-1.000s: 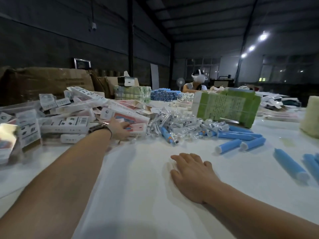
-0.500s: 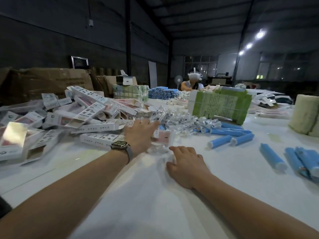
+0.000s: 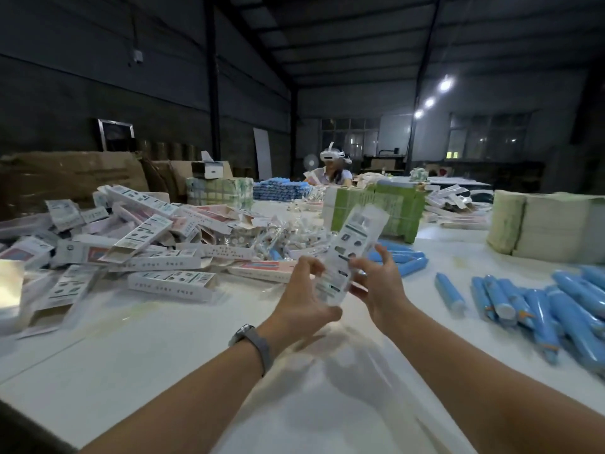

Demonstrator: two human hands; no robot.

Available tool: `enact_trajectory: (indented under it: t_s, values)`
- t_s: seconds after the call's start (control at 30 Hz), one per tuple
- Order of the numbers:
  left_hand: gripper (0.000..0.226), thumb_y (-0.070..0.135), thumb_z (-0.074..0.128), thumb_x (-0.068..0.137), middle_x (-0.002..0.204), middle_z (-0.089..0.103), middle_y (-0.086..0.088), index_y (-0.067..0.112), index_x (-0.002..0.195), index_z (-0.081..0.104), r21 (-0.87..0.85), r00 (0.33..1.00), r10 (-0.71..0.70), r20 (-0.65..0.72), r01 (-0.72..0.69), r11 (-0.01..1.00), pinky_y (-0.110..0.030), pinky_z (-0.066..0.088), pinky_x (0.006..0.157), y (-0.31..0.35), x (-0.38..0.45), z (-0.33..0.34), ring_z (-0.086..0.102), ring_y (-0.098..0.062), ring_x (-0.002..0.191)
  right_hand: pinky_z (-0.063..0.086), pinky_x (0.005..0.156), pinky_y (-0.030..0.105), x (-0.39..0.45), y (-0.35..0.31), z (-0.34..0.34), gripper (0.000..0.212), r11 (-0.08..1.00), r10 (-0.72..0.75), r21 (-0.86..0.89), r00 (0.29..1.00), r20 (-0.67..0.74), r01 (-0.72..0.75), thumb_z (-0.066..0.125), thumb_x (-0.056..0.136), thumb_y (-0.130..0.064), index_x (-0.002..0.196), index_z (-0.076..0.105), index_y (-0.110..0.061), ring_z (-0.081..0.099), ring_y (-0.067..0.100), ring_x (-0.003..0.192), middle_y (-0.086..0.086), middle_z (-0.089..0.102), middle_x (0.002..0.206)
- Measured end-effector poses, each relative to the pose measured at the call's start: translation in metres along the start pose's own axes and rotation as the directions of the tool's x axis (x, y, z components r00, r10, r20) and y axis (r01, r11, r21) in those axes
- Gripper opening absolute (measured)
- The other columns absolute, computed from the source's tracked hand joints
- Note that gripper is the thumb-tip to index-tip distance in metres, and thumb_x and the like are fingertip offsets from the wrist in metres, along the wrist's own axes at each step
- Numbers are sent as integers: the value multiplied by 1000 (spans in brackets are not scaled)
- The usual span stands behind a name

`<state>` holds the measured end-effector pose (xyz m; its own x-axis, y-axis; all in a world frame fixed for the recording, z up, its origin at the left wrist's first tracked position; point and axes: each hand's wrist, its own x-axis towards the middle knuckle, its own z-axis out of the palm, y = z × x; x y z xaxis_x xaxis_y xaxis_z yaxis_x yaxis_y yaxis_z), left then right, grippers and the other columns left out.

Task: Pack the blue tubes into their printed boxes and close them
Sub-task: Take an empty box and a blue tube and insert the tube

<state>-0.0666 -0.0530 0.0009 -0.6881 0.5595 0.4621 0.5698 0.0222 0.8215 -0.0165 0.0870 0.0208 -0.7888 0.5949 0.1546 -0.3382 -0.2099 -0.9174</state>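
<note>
Printed box (image 3: 352, 253) held tilted above the table (image 3: 163, 348), gripped by curled fingers of left hand (image 3: 302, 294) and right hand (image 3: 379, 283), blue tubes (image 3: 537, 306) right of box, box pile (image 3: 131, 240) left of it.

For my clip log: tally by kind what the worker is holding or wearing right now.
printed box: 1, held between left hand and right hand
blue tubes: 0 in hand, all lie on the table
wristwatch: 1, on the left wrist
Total: 2
</note>
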Motion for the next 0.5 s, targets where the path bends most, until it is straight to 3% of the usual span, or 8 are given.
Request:
enact_trajectory:
  t_s: [0.07,0.13,0.2,0.27,0.37,0.4,0.5]
  values:
    - [73,-8,78,72,113,51,-3,24,119,31,-131,992,-117,55,123,984,-30,60,67,0,2,5,68,-15,93,58,70,40,-13,-8,-3,56,965,-98,-238,993,60,110,65,86,2,129,43,-28,70,22,93,6,70,103]
    - [74,-7,76,75,112,58,2,23,124,28,-172,997,-59,41,65,983,-22,58,64,-2,4,14,71,-3,87,59,68,37,-26,-6,-5,50,877,-177,-415,966,189,242,68,85,3,125,55,-24,72,22,86,5,70,96]
    - [69,0,74,76,115,64,4,21,125,30,-189,999,32,-43,-40,981,-24,58,75,-7,3,21,69,-1,96,59,66,32,-35,-4,-4,47,856,-184,-418,935,302,304,65,87,4,122,61,-27,73,20,82,4,72,95]
    - [61,-2,72,81,117,66,5,20,123,34,-185,988,63,-144,-89,979,-24,57,78,-13,0,20,69,-7,102,57,72,27,-36,-5,-7,41,894,-132,-356,918,374,273,60,89,-1,120,64,-28,71,13,86,-1,75,98]
    - [57,1,75,80,110,65,15,22,114,34,-50,969,49,-243,-63,997,-12,52,69,-20,-2,12,66,5,89,50,79,26,-18,-3,-25,37,817,-161,-507,953,256,274,54,86,-15,116,66,-34,64,9,93,-7,72,102]
    - [57,5,76,80,110,63,15,23,113,33,-3,963,45,-265,-47,999,-14,51,68,-20,-2,10,66,3,87,48,81,26,-8,-1,-35,38,724,-204,-633,961,186,276,53,88,-13,119,64,-32,61,12,97,-5,70,107]
    - [56,9,75,81,115,61,2,20,112,30,55,955,45,-295,-30,998,-30,51,71,-22,-1,12,65,-22,91,40,100,34,25,8,-59,53,223,-204,-958,970,134,180,52,92,-9,141,48,-29,46,22,128,-1,55,138]
